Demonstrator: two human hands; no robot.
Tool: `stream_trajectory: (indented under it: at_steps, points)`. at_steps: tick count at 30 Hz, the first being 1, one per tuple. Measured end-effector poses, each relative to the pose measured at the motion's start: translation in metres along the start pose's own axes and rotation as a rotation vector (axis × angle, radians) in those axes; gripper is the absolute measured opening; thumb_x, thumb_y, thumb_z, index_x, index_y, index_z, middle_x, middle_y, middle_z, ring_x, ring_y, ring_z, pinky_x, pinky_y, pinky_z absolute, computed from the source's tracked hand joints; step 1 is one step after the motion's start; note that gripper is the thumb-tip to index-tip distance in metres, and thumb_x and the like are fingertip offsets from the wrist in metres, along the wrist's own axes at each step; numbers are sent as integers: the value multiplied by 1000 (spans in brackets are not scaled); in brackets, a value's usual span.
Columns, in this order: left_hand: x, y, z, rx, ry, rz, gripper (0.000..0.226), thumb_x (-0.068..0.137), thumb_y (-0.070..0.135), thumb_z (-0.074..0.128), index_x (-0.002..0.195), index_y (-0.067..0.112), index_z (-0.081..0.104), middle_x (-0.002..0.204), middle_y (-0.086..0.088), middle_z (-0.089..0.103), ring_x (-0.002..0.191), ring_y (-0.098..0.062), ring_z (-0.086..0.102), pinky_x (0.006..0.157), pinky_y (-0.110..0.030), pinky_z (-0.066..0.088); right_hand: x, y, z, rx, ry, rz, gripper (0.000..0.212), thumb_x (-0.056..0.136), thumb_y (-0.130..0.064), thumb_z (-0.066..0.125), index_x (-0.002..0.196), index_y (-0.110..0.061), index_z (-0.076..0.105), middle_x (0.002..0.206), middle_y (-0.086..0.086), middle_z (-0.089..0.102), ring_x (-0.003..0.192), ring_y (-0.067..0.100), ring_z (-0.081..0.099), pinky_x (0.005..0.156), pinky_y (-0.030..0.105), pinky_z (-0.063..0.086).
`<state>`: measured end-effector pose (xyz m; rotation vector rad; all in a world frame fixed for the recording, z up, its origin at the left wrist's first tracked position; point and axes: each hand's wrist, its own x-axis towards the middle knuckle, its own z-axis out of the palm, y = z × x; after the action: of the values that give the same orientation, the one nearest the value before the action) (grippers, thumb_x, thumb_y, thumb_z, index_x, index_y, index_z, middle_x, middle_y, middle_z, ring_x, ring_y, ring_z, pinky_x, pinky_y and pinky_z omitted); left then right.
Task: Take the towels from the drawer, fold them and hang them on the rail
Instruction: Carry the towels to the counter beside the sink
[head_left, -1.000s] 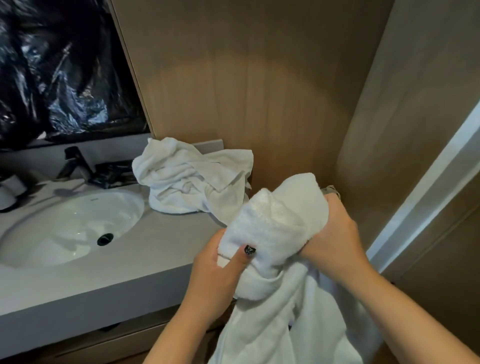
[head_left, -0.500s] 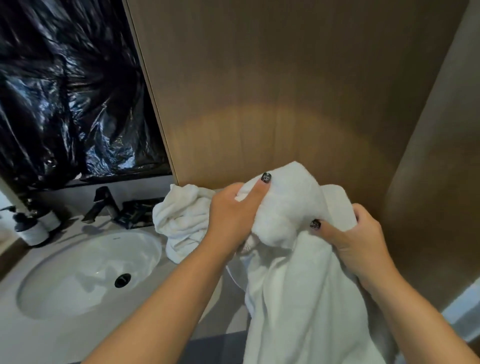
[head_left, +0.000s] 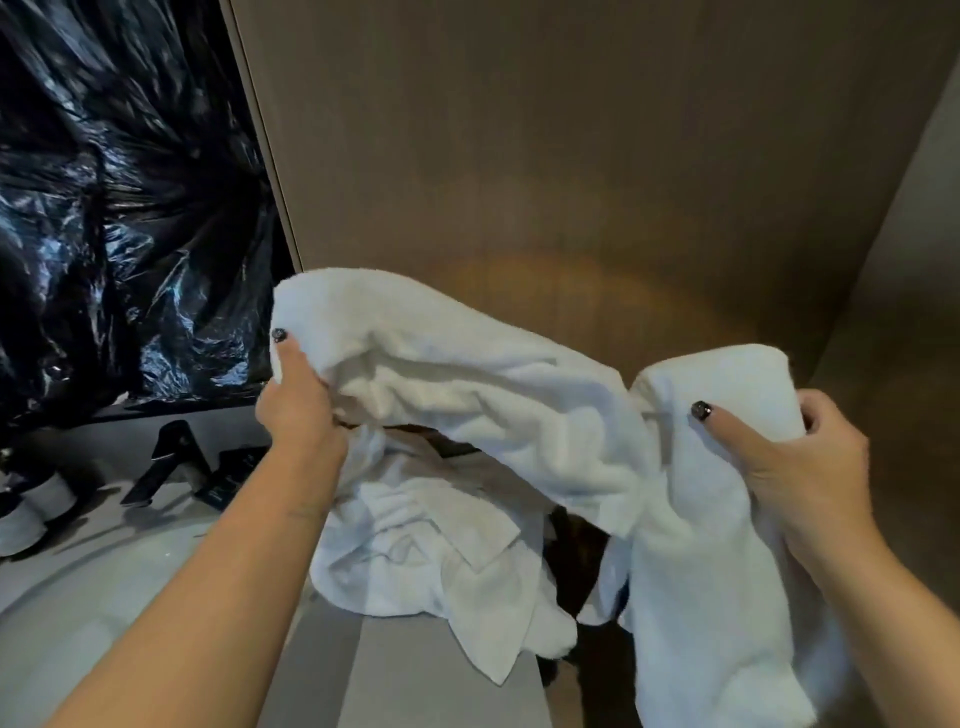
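Note:
A white towel (head_left: 498, 405) stretches in the air between my two hands, in front of the wooden wall. My left hand (head_left: 298, 405) grips its left end, thumb on top. My right hand (head_left: 795, 457) grips the right end, from which a long part of the towel hangs down. Beneath it, a crumpled heap of white towels (head_left: 431, 545) lies on the grey counter (head_left: 426, 675). No drawer and no rail are in view.
A black tap (head_left: 166, 462) and a white basin (head_left: 78, 597) sit at the left of the counter, with small white pots (head_left: 31, 509) at the far left. Black plastic sheeting (head_left: 119, 208) covers the upper left. Wooden wall panels (head_left: 571, 156) stand close ahead and right.
My hands have moved apart and up, spreading the bunched towel out between them. The view has tilted upward, so the basin has slid toward the lower left.

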<state>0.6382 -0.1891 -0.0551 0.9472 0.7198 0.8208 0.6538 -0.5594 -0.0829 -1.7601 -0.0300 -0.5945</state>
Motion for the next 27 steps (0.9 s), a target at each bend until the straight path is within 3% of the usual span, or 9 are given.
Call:
stream_trajectory:
  at_steps: [3,6,8,11,14,17,20,23,27]
  points:
    - [49,-41,-43,65,72,-280,60,90,52,64,132,11,53,112,-8,65,101,-31,64,86,-44,55,-6,-12,7,-61,50,-85,37,70,-33,86,87,-24,54,85,-13,58,78,3,56,58,21,40]
    - [80,-74,-81,100,47,-448,53,100,39,55,144,11,44,139,-13,55,121,-34,56,93,-46,48,-14,-33,26,-109,98,-155,37,70,-32,86,83,-27,51,82,-16,54,73,-5,54,55,12,36]
    - [96,-84,-98,81,16,-460,48,101,33,54,142,9,45,137,-15,57,115,-35,59,85,-45,48,-22,-52,45,-132,108,-206,40,71,-31,85,76,-34,46,78,-16,52,68,-9,52,50,12,37]
    - [114,-80,-113,82,-139,-512,39,101,27,55,135,8,51,125,-17,61,94,-35,62,73,-44,51,-39,-79,77,-166,101,-280,38,71,-32,84,81,-32,47,82,-17,52,75,-2,53,59,16,37]
    - [139,-65,-126,175,-285,-575,28,98,15,54,124,5,57,118,-20,62,102,-38,61,82,-45,51,-55,-112,115,-192,95,-347,44,71,-37,83,95,-23,49,88,-20,51,84,2,56,66,20,43]
    - [163,-46,-145,272,-382,-620,6,94,10,54,100,7,56,88,-14,58,74,-26,59,66,-32,52,-67,-156,158,-255,66,-471,48,70,-44,83,96,-23,48,90,-14,52,83,4,56,66,17,45]
    - [188,-30,-163,332,-397,-568,14,94,14,58,106,8,57,104,-9,57,95,-22,56,80,-35,47,-76,-196,201,-385,-24,-723,53,71,-50,81,94,-15,51,94,-1,55,83,8,55,64,14,48]
    - [203,-15,-173,345,-421,-542,6,95,15,58,98,10,58,108,-8,58,101,-22,57,87,-37,43,-83,-215,247,-583,-75,-1071,59,72,-51,81,91,0,59,90,16,62,78,28,56,62,37,52]
    - [210,0,-171,349,-445,-436,19,99,12,53,116,7,58,116,-4,58,104,-19,55,89,-36,45,-97,-193,312,-696,-206,-1476,47,81,-49,76,86,-3,65,91,14,66,75,31,56,65,38,44]
